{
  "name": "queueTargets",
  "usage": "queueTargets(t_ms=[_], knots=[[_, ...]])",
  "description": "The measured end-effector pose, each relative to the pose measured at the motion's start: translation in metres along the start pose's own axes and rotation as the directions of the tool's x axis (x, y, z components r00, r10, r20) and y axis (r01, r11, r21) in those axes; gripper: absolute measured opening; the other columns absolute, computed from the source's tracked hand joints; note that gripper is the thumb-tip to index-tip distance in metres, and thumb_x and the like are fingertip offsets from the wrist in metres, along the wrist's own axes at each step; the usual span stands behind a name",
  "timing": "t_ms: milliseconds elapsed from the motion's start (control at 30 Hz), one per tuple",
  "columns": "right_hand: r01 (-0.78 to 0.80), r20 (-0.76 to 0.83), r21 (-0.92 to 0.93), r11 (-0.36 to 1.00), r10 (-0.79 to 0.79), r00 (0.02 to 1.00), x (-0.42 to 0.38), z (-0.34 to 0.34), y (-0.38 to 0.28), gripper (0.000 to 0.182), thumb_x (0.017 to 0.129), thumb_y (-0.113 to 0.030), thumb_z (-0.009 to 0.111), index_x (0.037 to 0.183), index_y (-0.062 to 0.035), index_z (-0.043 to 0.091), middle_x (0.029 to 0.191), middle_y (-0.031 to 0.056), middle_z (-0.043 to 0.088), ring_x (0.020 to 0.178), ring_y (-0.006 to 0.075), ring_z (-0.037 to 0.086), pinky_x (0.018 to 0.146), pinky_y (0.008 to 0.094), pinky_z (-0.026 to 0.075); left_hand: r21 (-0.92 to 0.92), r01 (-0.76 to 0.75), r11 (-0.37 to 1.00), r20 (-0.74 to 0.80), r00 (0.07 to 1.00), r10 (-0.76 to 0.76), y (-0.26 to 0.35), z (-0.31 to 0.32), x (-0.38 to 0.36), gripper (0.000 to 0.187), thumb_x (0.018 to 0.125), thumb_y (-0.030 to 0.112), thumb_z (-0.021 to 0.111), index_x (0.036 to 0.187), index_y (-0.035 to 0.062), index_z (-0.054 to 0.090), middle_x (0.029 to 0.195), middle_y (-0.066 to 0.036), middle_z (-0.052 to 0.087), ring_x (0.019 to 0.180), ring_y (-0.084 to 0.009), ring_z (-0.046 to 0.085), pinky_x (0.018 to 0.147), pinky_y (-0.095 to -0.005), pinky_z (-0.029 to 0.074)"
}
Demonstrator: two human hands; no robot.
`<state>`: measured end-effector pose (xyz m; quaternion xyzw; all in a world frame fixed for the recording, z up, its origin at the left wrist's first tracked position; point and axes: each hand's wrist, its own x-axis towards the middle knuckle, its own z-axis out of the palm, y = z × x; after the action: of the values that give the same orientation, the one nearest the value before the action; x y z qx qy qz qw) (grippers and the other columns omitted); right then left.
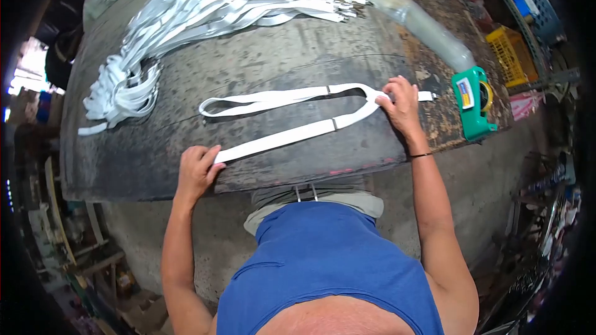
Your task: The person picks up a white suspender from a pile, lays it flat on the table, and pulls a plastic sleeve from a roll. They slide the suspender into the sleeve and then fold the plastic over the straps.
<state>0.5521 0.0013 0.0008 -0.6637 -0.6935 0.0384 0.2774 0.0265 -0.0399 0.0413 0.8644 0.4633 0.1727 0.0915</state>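
A pair of white suspenders (282, 138) lies stretched across the dark table, its two straps joining in a Y at the right. Small dark sliders sit on both straps. My left hand (197, 167) is closed on the left end of the nearer strap, by the table's front edge. At the joint, my right hand (403, 104) pinches the suspenders between thumb and fingers. A short tail with a metal clip sticks out to the right of that hand. The farther strap loops back on itself at the left, touched by neither hand.
A big bundle of white suspenders (205, 3) covers the back left of the worn table (267, 56). A green tape dispenser (473, 104) stands at the right edge, beside a long clear plastic roll (428, 28). Beyond is a yellow crate (506, 56).
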Motion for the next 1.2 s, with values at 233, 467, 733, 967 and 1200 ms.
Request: queueTargets(t_ms=[233, 467, 733, 967, 1200], knots=[[0.03, -0.043, 0.003, 1.0, -0.03, 0.999, -0.002, 0.001, -0.003, 0.031, 0.078, -0.033, 0.075, 0.094, -0.0108, 0.059, 0.115, 0.0078, 0.056, 0.126, 0.0331, 0.047, 0.107, 0.0642, 0.023, 0.01, 0.114, 0.993, -0.048, 0.992, -0.114, -0.001, 0.009, 0.007, 0.05, 0.079, 0.024, 0.076, 0.124, 0.0057, 0.063, 0.115, -0.015, 0.058, 0.105, -0.0341, 0.055, 0.092, -0.044, 0.042], [0.066, -0.06, 0.116, 0.991, -0.059, 0.996, 0.028, -0.022, 0.016, 0.024, 0.081, -0.029, 0.071, 0.092, -0.0089, 0.064, 0.11, 0.0098, 0.058, 0.116, 0.0305, 0.052, 0.1, 0.0505, 0.035, 0.002, 0.31, 0.951, -0.258, 0.919, -0.299, -0.007, 0.037, -0.022, 0.084, 0.087, 0.06, 0.061, 0.145, 0.002, 0.041, 0.145, -0.023, 0.041, 0.131, -0.0417, 0.041, 0.108, -0.0479, 0.032], [-0.247, -0.185, -0.181, 0.952, 0.213, 0.959, 0.136, -0.026, 0.136, 0.04, 0.093, -0.03, 0.059, 0.126, -0.0077, 0.058, 0.141, 0.0144, 0.049, 0.137, 0.0364, 0.039, 0.109, 0.0589, 0.029, -0.036, 0.374, 0.927, -0.3, 0.881, -0.367, -0.01, 0.036, -0.022, 0.08, 0.092, 0.061, 0.053, 0.144, 0.0011, 0.042, 0.143, -0.023, 0.042, 0.131, -0.042, 0.04, 0.109, -0.0491, 0.031], [-0.424, -0.147, -0.339, 0.84, 0.397, 0.906, 0.152, -0.009, 0.164, 0.041, 0.097, -0.034, 0.054, 0.131, -0.0118, 0.057, 0.146, 0.0111, 0.045, 0.139, 0.0374, 0.034, 0.109, 0.066, 0.025, 0.032, 0.431, 0.902, -0.246, 0.878, -0.41, -0.008, 0.036, -0.021, 0.07, 0.094, 0.054, 0.055, 0.141, 0.0024, 0.047, 0.142, -0.021, 0.044, 0.131, -0.0397, 0.041, 0.11, -0.0476, 0.031], [-0.376, -0.218, -0.222, 0.9, 0.33, 0.919, 0.16, -0.01, 0.165, 0.022, 0.092, -0.028, 0.06, 0.094, -0.0107, 0.074, 0.105, 0.0095, 0.07, 0.113, 0.0317, 0.06, 0.1, 0.0505, 0.041, 0.05, 0.428, 0.902, -0.243, 0.882, -0.405, -0.008, 0.035, -0.021, 0.072, 0.094, 0.057, 0.053, 0.14, 0.0017, 0.048, 0.141, -0.022, 0.044, 0.131, -0.0397, 0.041, 0.11, -0.048, 0.031]])
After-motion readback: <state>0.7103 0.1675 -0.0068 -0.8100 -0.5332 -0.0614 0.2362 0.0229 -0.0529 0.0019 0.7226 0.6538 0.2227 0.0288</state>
